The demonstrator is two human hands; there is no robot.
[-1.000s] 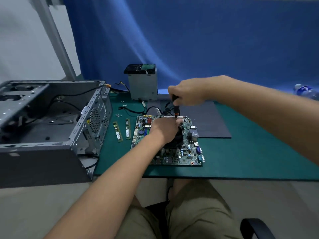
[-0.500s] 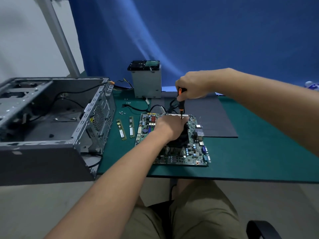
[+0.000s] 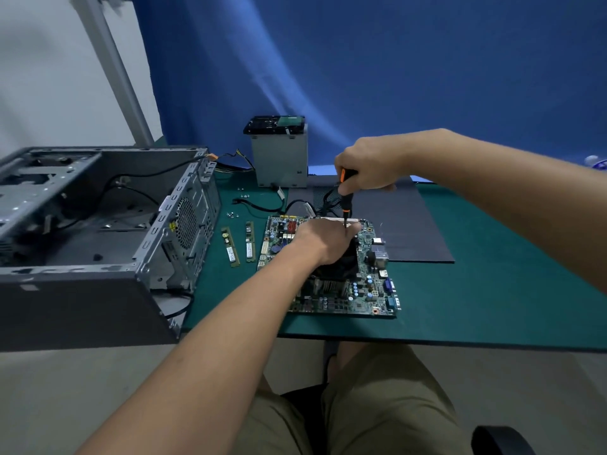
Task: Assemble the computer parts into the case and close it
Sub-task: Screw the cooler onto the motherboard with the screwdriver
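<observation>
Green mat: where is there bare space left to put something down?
The widest bare patch of the green mat lies right of the motherboard, in front of the dark panel. Crowded: between the case and motherboard, with memory sticks, screws and cables.

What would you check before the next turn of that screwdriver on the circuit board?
1. Grip: right hand curled round the screwdriver: ok.
2. Screwdriver upright over the motherboard's far edge: ok.
3. Tip seated in a screw: cannot tell, too small.
4. Left hand resting on the cooler, steadying it: ok.
5. Motherboard flat on the mat: ok.
6. Memory sticks fitted: not ok, both lie on the mat.
</observation>
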